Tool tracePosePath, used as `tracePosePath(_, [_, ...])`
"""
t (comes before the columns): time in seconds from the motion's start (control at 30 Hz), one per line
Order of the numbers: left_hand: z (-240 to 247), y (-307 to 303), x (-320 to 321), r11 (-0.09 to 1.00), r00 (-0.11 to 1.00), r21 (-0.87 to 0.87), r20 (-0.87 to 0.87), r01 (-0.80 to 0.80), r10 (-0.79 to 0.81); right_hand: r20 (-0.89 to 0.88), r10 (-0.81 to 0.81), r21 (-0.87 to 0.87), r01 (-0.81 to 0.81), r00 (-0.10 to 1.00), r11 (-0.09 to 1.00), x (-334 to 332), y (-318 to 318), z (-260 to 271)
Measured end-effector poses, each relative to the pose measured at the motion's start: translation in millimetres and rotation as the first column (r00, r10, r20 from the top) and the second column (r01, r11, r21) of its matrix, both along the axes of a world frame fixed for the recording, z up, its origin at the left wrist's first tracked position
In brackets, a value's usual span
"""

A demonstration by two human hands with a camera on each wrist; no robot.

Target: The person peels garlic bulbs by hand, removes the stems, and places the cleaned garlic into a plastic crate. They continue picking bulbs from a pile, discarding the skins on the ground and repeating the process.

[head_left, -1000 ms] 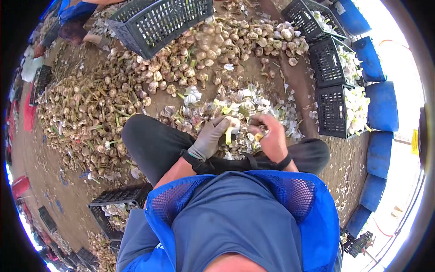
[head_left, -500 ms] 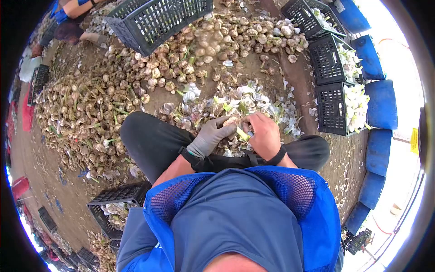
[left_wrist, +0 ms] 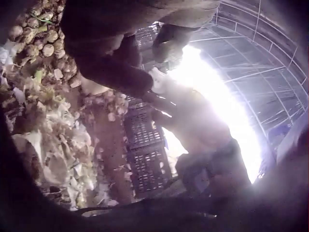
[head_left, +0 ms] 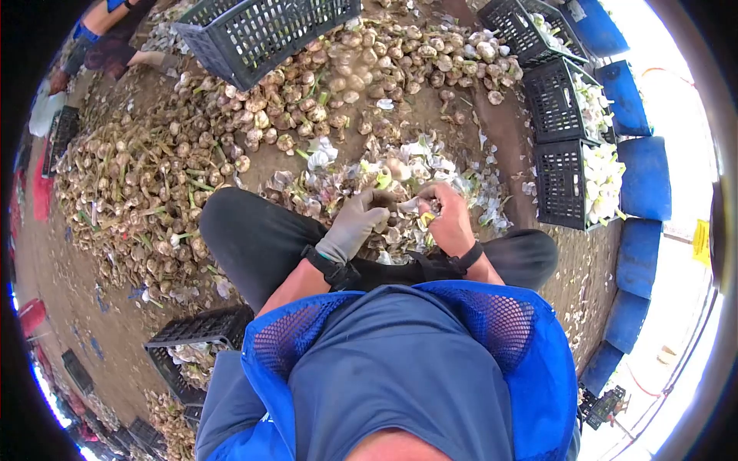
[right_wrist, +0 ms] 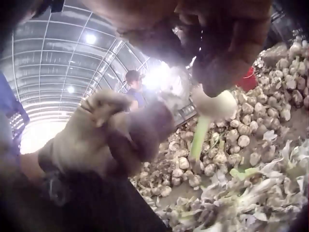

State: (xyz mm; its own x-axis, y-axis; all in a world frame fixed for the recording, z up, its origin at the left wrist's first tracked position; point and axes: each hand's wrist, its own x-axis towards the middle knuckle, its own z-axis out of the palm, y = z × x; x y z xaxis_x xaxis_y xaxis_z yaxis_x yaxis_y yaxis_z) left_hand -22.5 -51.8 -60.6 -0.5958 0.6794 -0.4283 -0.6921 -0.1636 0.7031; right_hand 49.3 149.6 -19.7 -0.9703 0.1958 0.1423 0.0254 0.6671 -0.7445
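Note:
My gloved left hand [head_left: 356,224] is over my lap, fingers loosely bent and nothing visible between them. Opposite it, my bare right hand [head_left: 450,221] has its fingers curled round a small yellow object [head_left: 427,219], whose kind I cannot tell. A pale piece [head_left: 408,206] shows at its fingertips. In the right wrist view, a blurred garlic bulb [right_wrist: 216,105] with a green stem overlaps the right fingertips, apart from the left hand [right_wrist: 108,137]. Ahead of both hands, the head view shows a round bulb [head_left: 397,169] over the white peelings [head_left: 430,163].
A large heap of unpeeled garlic [head_left: 131,192] spreads to the left and front. An empty-looking black crate [head_left: 269,38] stands ahead. Crates of cleaned garlic [head_left: 602,184] line the right side before blue barrels [head_left: 646,178]. Another person [head_left: 108,46] is at far left.
The stemmed garlic bulb has left the left hand's grip. The hands, close together half a second ago, have drawn slightly apart. A round bulb now shows over the peelings ahead.

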Motion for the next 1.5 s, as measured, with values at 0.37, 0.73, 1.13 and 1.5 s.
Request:
tracePosePath(0.37, [-16, -2, -53, 0.821, 0.869, -0.304, -0.057, -0.483, 0.491, 0.383, -0.186, -0.057, 0.224, 0.905, 0.973, 8, 74, 15])
tracePosePath(0.73, [-162, 90, -154, 0.593, 0.569, -0.629, -0.757, -0.503, -0.321, 0.427, -0.222, -0.235, 0.345, 0.876, 0.909, 22, 86, -21])
tracePosePath(1.13, [-187, 155, -129, 0.17, 0.504, -0.964, -0.253, -0.206, -0.826, 0.541, -0.099, -0.33, 0.319, 0.835, 0.888, 30, 100, -23])
tracePosePath(1.5, [-186, 126, -142, 0.185, 0.59, -0.979, -0.202, -0.09, -0.782, 0.444, -0.109, -0.317, 0.269, 0.889, 0.909, 33, 99, -13])
